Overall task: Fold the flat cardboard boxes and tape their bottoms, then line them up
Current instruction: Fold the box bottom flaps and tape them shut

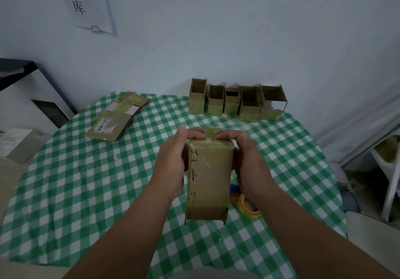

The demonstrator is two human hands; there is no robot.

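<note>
- Both hands clamp the box (208,177) above the checked table (86,192): left hand (171,166) and right hand (251,166) grip opposite sides, with the box between the palms.
- Thumbs curl onto the far end, where tape (211,132) sits between the thumb tips, likely pressing it down to seal the bottom.
- The tape roll (247,207) lies beneath the right wrist, near for another strip.
- Beyond the fingertips, the finished boxes (236,101) stand in a row; flat boxes (116,116) wait far left.

My left hand (173,161) and right hand (251,166) are bare, without gloves, rings or a watch; my forearms carry no sleeves at all.
</note>
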